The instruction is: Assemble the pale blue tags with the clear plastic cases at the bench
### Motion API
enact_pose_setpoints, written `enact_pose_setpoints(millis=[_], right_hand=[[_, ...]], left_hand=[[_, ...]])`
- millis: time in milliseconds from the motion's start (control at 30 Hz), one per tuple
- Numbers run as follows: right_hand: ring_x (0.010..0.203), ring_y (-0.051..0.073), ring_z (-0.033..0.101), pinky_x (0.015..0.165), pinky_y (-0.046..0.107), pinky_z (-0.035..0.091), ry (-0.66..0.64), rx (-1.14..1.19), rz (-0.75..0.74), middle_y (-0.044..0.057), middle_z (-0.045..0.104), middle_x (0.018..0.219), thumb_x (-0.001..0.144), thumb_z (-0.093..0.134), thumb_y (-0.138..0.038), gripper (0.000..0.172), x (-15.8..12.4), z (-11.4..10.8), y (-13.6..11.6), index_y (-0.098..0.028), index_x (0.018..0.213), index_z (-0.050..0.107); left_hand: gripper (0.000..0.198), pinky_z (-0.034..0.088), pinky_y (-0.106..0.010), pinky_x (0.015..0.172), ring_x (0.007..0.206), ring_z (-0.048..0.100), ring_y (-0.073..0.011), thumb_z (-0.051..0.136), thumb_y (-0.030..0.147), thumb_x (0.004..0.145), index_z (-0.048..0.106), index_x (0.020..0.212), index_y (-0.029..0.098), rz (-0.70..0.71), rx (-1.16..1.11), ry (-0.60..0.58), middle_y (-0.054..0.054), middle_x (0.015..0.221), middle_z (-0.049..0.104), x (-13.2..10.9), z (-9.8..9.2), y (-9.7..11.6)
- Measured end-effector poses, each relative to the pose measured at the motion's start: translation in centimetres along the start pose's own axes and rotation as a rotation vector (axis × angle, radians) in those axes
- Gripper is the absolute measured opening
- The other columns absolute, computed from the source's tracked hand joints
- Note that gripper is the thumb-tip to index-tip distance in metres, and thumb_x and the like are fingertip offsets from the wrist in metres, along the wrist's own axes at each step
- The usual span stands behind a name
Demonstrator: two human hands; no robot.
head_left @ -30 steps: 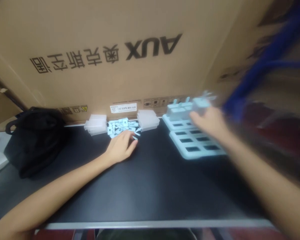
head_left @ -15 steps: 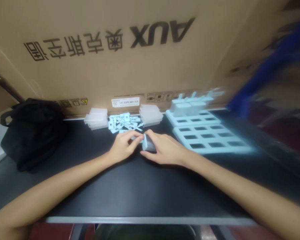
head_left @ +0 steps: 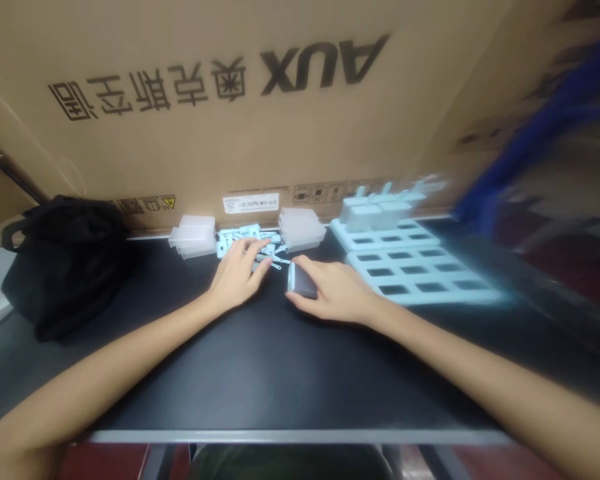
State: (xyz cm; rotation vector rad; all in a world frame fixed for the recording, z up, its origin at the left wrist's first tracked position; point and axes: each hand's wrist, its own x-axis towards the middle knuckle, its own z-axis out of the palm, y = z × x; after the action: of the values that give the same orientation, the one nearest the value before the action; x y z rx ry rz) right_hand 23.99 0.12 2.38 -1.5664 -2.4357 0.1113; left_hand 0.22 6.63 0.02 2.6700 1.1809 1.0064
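My right hand is closed around a translucent popsicle mold, tipped on its side with its light-blue lid facing left. A thin light-blue stick points from the lid end toward the pile. My left hand reaches over the near side of a pile of light-blue popsicle sticks, fingers apart and nothing visible between them. It covers part of the pile; whether its fingertips touch a stick I cannot tell. Stacks of clear mold cups stand on either side of the pile, a left stack and a right stack.
Two light-blue trays with rectangular slots, a near tray and a far tray, lie at right. Several lidded molds stand in the far one. A black bag sits at left. A large cardboard box stands along the table's back.
My left hand has let go at the mold's lid and moved up and left over the stick pile, its fingers opening. The right hand still holds the mold in nearly the same place.
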Motion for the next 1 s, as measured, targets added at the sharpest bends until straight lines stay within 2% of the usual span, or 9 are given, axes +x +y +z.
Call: enact_pose_setpoints(millis=[133, 200, 300, 467, 633, 1000], right_hand=[[0.088, 0.030, 0.075, 0.066, 0.033, 0.041, -0.032, 0.001, 0.006, 0.010, 0.079, 0.107, 0.095, 0.052, -0.057, 0.042, 0.1, 0.5, -0.5, -0.022, 0.119, 0.056], [0.088, 0.030, 0.075, 0.065, 0.032, 0.040, -0.041, 0.000, 0.002, 0.009, 0.079, 0.109, 0.095, 0.053, -0.057, 0.042, 0.1, 0.7, -0.6, -0.023, 0.119, 0.056], [0.091, 0.029, 0.075, 0.066, 0.031, 0.040, -0.020, 0.008, -0.017, 0.008, 0.079, 0.112, 0.095, 0.054, -0.056, 0.043, 0.1, 0.9, -0.5, -0.024, 0.124, 0.056], [0.092, 0.029, 0.076, 0.067, 0.031, 0.041, -0.007, 0.014, -0.057, 0.006, 0.079, 0.112, 0.095, 0.057, -0.050, 0.042, 0.1, 1.1, -0.1, -0.025, 0.128, 0.056], [0.094, 0.029, 0.076, 0.067, 0.032, 0.043, 0.010, 0.025, -0.066, 0.005, 0.079, 0.113, 0.093, 0.060, -0.051, 0.037, 0.1, 1.3, -0.1, -0.026, 0.120, 0.058], [0.099, 0.029, 0.077, 0.071, 0.033, 0.049, 0.015, 0.040, -0.081, 0.004, 0.078, 0.122, 0.094, 0.061, -0.052, 0.040, 0.1, 1.4, -0.1, -0.027, 0.125, 0.057]], left_hand=[[0.043, 0.057, -0.040, 0.092, 0.101, 0.070, -0.0257, 0.050, 0.052, 0.106, 0.057, 0.134, 0.020, 0.189, -0.020, -0.207, -0.010, 0.111, 0.071, -0.7, -0.3, 1.3], [0.043, 0.057, -0.037, 0.083, 0.092, 0.072, -0.0241, 0.049, 0.054, 0.106, 0.055, 0.133, 0.021, 0.210, 0.001, -0.293, -0.007, 0.102, 0.073, -0.8, -0.4, 1.5], [0.043, 0.054, -0.032, 0.074, 0.081, 0.073, -0.0221, 0.045, 0.053, 0.108, 0.050, 0.137, 0.022, 0.173, 0.039, -0.345, -0.003, 0.094, 0.074, -0.9, -0.3, 1.6], [0.043, 0.052, -0.030, 0.070, 0.081, 0.075, -0.0232, 0.042, 0.054, 0.109, 0.047, 0.139, 0.023, 0.187, 0.088, -0.389, -0.002, 0.093, 0.076, -0.8, -0.3, 1.6], [0.042, 0.052, -0.030, 0.070, 0.083, 0.076, -0.0237, 0.041, 0.054, 0.109, 0.048, 0.136, 0.023, 0.206, 0.099, -0.399, -0.003, 0.096, 0.077, -0.9, -0.3, 1.6], [0.038, 0.053, -0.029, 0.071, 0.084, 0.075, -0.0222, 0.041, 0.050, 0.109, 0.052, 0.131, 0.022, 0.236, 0.074, -0.392, -0.004, 0.099, 0.077, -0.9, -0.4, 1.6]])
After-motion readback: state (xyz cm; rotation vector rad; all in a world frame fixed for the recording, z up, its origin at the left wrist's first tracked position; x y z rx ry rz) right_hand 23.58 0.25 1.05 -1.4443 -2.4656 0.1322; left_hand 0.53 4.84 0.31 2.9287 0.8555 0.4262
